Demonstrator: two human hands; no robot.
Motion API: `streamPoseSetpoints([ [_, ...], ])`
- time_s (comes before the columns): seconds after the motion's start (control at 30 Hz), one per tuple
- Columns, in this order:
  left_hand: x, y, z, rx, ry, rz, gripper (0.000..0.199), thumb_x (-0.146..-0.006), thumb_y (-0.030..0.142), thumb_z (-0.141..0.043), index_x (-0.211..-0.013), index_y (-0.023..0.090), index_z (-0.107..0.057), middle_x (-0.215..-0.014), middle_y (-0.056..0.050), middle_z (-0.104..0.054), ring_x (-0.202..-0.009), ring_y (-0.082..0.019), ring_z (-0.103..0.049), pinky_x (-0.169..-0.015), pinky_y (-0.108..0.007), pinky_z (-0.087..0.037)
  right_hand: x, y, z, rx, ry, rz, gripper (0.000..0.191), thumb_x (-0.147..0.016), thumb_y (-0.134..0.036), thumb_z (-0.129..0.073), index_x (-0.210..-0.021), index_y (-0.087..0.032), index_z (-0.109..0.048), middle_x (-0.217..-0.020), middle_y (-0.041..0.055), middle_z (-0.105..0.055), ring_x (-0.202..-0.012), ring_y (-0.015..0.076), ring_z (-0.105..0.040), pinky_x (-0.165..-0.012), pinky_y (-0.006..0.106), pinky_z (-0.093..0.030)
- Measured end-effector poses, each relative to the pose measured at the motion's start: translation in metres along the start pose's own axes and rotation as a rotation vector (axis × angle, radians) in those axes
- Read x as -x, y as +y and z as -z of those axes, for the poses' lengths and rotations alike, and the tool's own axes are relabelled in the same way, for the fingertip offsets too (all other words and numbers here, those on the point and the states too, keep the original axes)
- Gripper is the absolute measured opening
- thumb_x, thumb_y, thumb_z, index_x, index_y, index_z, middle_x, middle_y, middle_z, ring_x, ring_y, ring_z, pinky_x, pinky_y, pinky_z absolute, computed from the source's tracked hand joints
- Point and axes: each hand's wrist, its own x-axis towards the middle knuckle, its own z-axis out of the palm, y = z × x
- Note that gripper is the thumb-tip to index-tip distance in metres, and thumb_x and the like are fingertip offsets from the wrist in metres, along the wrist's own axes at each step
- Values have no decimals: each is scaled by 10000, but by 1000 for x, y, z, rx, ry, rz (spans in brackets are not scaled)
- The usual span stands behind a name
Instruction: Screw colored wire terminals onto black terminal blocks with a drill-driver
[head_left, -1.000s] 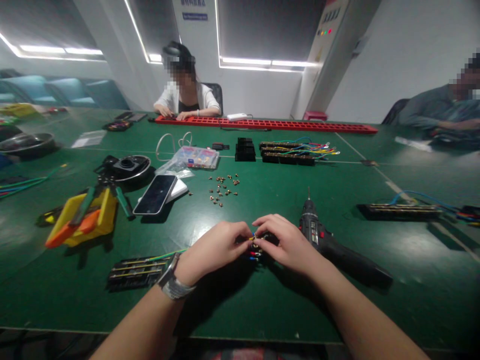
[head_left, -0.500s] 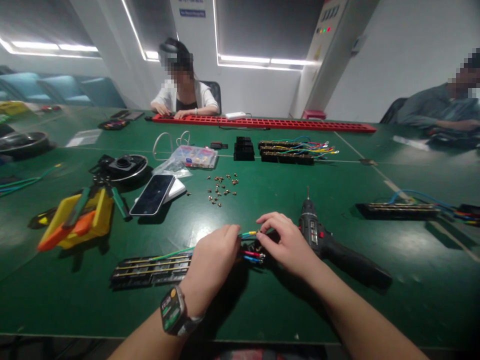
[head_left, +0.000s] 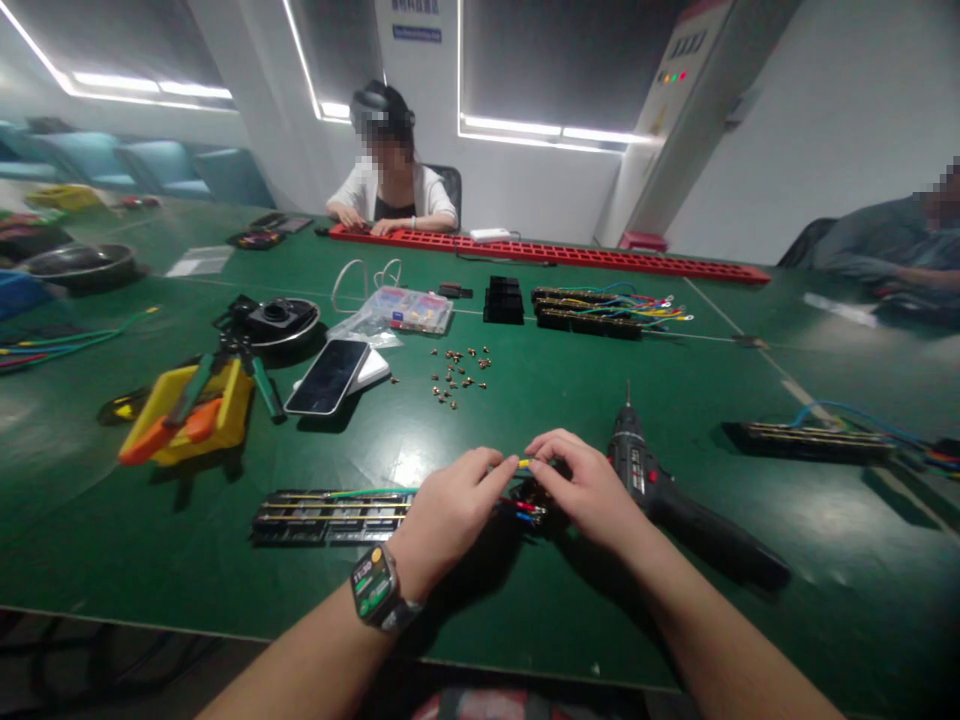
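Observation:
My left hand (head_left: 457, 505), with a watch on the wrist, pinches a green wire with a yellow sleeve (head_left: 523, 464). The fingertips of my right hand (head_left: 581, 485) are closed on the far end of that same wire, close to my left fingertips. Red and blue wire ends (head_left: 529, 512) with metal terminals stick out below, between the hands. A black terminal strip (head_left: 330, 517) with brass bars lies to the left, partly behind my left hand. Just right of my right hand is a black power drill (head_left: 675, 515).
Small brass screws (head_left: 454, 370) lie scattered ahead. Around them are a phone (head_left: 328, 377), a yellow tool bin (head_left: 236, 405), a parts box (head_left: 412, 309) and wired strips (head_left: 589, 315). A person (head_left: 397, 195) sits behind a red rail (head_left: 555, 250).
The view has shifted, so the table things appear further right. My left fingertips have moved along the wire to its yellow sleeve, closer to my right fingers.

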Motion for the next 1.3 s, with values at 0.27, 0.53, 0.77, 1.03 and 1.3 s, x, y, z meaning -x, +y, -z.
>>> streamPoseSetpoints([
  [0.27,-1,8,1,-66,-19,24,136,-1086,163,-498,-1107,155,-632,-927,-62,-684,-789,-209,-640,-647,-320,-493,-1,1,1,62,-98,36,116,-975,-271,-642,-873,-228,-674,-981,62,-748,-964,250,-681,-914,427,-506],
  [0.53,-2,10,12,288,-54,260,184,-1099,263,-501,-978,188,-618,-871,-43,-714,-740,-176,-667,-650,-298,-438,3,5,38,208,-341,210,521,-871,-358,-840,-1336,-229,-645,-1331,108,-702,-1250,297,-625,-1076,470,-490],
  [0.77,-8,5,18,561,-169,470,219,-1063,299,-547,-915,194,-669,-840,-27,-740,-750,-175,-666,-682,-292,-428,9,20,36,433,-339,160,514,-855,-242,-826,-1338,-214,-653,-1339,117,-727,-1251,321,-663,-1080,518,-488],
  [1.03,-13,2,10,645,-153,596,219,-1033,302,-567,-889,184,-682,-802,-11,-729,-725,-169,-650,-663,-281,-414,5,15,18,502,-232,178,536,-908,-353,-811,-1374,-172,-617,-1345,154,-720,-1253,342,-667,-1076,542,-507],
  [1.3,-20,-12,5,647,-147,639,221,-1008,305,-580,-889,173,-710,-814,-26,-744,-729,-177,-655,-676,-284,-430,44,42,97,692,-63,-206,685,-872,-383,-637,-1505,-145,-529,-1449,209,-631,-1322,379,-620,-1145,550,-480],
])
